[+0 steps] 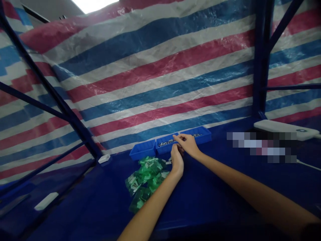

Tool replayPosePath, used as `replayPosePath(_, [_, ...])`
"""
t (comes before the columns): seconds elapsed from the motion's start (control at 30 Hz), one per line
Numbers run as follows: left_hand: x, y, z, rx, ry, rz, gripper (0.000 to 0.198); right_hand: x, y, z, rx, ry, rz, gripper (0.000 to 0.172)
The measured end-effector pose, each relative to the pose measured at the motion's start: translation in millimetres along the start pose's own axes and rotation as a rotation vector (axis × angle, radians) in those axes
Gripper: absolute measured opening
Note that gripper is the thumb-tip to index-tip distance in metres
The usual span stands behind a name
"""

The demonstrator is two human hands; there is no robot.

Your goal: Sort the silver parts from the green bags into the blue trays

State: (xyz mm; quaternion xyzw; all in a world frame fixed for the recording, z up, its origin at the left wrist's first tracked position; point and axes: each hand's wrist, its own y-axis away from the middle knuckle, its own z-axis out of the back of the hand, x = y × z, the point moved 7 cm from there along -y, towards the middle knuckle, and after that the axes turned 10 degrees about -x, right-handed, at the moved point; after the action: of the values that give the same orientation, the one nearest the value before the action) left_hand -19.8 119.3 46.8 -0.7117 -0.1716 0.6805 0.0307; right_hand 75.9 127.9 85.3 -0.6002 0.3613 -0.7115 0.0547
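My left hand [177, 161] is curled in front of the middle blue bin [164, 149], its fingers mostly turned away from view. My right hand [188, 144] is just above and to the right of it, thumb and fingers drawn together at the bin's front edge. What either hand holds is hidden or too small to name. Small metallic parts [164, 143] lie in the middle bin. Left of my left hand is a heap of green clear plastic bags [150, 174] with pale pieces inside. A few small pale pieces [168, 162] show beside my left palm.
A left blue bin [142, 150] and a right blue bin [204, 134] flank the middle one. White devices stand at the left [104, 158] and right [286, 129], and another white piece [46, 201] lies lower left. Blue frame posts [260, 60] and a striped sheet [163, 73] bound the blue table.
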Motion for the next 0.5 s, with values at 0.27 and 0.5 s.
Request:
replayPosePath(0.27, [2.1,41.1,-38.1,0.516,-0.541,-0.316,0.018,-33.6,-21.2,18.0,-0.116,-0.068,-0.140,0.038])
replayPosePath(0.5, [-6.3,60.9,-48.3,0.701,-0.937,-0.633,0.022,-27.6,-20.7,4.2,0.020,-0.199,-0.228,0.033])
